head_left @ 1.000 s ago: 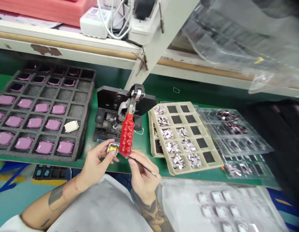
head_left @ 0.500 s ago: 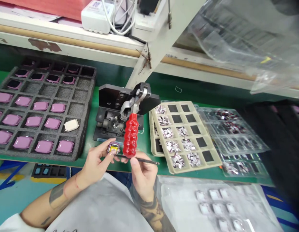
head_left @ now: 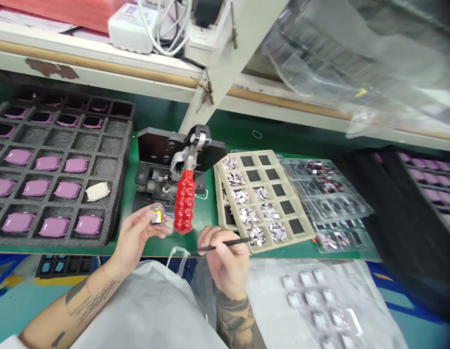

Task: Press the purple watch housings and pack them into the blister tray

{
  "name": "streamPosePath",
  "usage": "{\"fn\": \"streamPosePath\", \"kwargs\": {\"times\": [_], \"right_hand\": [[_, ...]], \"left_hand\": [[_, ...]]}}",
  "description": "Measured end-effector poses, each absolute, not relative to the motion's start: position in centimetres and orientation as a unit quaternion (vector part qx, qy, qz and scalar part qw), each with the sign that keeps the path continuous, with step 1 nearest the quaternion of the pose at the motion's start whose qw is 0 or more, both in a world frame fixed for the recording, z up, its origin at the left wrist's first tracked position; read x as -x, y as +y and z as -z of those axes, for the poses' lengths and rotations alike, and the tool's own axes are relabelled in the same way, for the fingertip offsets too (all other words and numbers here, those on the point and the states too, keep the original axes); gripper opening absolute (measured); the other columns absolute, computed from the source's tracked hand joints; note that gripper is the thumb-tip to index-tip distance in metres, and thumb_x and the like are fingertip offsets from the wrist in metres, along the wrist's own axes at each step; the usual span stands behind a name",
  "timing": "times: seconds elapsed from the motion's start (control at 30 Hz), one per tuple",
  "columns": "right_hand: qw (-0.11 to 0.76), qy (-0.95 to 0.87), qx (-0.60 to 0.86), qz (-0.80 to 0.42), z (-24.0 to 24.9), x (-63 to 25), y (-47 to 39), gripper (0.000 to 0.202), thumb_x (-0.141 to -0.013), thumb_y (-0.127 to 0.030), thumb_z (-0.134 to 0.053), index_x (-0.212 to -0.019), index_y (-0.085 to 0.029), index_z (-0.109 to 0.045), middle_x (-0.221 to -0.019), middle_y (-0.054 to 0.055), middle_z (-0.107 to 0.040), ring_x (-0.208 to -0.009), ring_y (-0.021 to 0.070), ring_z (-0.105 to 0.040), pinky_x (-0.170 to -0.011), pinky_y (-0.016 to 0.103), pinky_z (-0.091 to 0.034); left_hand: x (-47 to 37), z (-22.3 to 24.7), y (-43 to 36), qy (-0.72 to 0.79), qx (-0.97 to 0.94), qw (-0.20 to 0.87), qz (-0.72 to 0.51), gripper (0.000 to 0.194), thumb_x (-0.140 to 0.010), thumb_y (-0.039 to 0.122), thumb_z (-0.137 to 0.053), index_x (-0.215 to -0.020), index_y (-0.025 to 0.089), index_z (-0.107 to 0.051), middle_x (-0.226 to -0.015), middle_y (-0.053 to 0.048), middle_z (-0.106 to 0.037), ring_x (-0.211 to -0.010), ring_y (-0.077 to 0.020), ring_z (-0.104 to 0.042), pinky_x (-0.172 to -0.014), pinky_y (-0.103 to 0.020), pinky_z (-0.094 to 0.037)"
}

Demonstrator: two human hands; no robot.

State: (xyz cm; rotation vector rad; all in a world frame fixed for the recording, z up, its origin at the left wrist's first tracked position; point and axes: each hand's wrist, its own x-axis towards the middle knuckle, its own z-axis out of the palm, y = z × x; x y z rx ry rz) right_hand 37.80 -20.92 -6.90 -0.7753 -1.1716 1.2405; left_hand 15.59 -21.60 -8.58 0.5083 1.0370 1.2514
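My left hand [head_left: 134, 233] is closed on a small purple-rimmed watch case [head_left: 157, 214], its inside turned up and showing a yellow-edged, shiny part. My right hand [head_left: 227, 259] grips slim black tweezers [head_left: 225, 244] lying almost level. From their left tip hangs a thin, pale, see-through strip [head_left: 178, 251] bent into a loop, apart from the watch case. Just behind both hands stands a black toggle clamp press [head_left: 162, 177] with a red ribbed handle [head_left: 184, 203].
On the left, a dark foam tray [head_left: 117, 194] holds several purple watch cases and one cream one. To the right, a beige tray [head_left: 283, 238] holds small silvery pieces, beside clear trays [head_left: 341, 213]. A thin outline-shaped strip [head_left: 257, 134] lies on the green bench.
My hands have moved apart: the left with the watch case to the left, the right with the tweezers to the right. The pale strip now hangs from the tweezers. The view has shifted right.
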Motion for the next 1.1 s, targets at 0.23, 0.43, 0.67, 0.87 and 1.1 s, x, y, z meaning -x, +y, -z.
{"fn": "streamPosePath", "kwargs": {"times": [0.23,0.43,0.67,0.87,1.1], "right_hand": [[0.620,-0.578,0.528,-0.052,4.9,-42.2,-17.4,0.010,-0.106,-0.025,-0.070,-0.113,-0.027,-0.078,-0.098,0.005,-0.078,-0.089,0.0230,-0.073,-0.082,0.039,-0.058],[0.207,-0.861,0.465,0.005,9.1,-41.1,-18.7,0.029,-0.111,-0.015,-0.058,-0.135,-0.022,-0.073,-0.103,0.008,-0.079,-0.094,0.0247,-0.068,-0.085,0.042,-0.054],[0.255,-0.748,0.612,-0.016,6.6,-47.4,-17.1,0.029,-0.110,-0.014,-0.054,-0.128,-0.023,-0.074,-0.116,0.012,-0.074,-0.109,0.0275,-0.067,-0.096,0.043,-0.054],[0.148,-0.733,0.660,-0.073,5.3,-50.5,-14.2,0.012,-0.101,-0.015,-0.064,-0.094,-0.021,-0.072,-0.101,0.009,-0.067,-0.097,0.0259,-0.062,-0.090,0.039,-0.050],[0.309,-0.662,0.681,-0.042,6.9,-50.1,-15.8,0.013,-0.108,-0.023,-0.055,-0.099,-0.022,-0.065,-0.095,0.007,-0.067,-0.089,0.0249,-0.062,-0.086,0.038,-0.050]], "left_hand": [[-14.9,12.2,-23.0,0.530,-0.384,0.526,-0.543,0.053,-0.102,0.044,-0.082,-0.145,0.016,-0.068,-0.116,-0.013,-0.086,-0.086,-0.0232,-0.085,-0.076,-0.034,-0.069],[-14.5,12.1,-23.4,0.564,-0.430,0.489,-0.508,0.046,-0.101,0.047,-0.082,-0.134,0.018,-0.070,-0.118,-0.013,-0.086,-0.085,-0.0261,-0.086,-0.076,-0.038,-0.071],[-14.2,12.9,-23.3,0.546,-0.452,0.495,-0.502,0.042,-0.099,0.046,-0.084,-0.129,0.020,-0.069,-0.119,-0.013,-0.086,-0.086,-0.0272,-0.086,-0.074,-0.038,-0.073],[-14.4,12.6,-23.5,0.550,-0.459,0.488,-0.500,0.039,-0.099,0.046,-0.083,-0.124,0.020,-0.068,-0.117,-0.013,-0.087,-0.086,-0.0275,-0.086,-0.075,-0.039,-0.072],[-14.8,12.4,-23.4,0.538,-0.472,0.499,-0.489,0.032,-0.106,0.042,-0.077,-0.126,0.020,-0.066,-0.122,-0.014,-0.086,-0.091,-0.0246,-0.086,-0.079,-0.035,-0.069]]}}
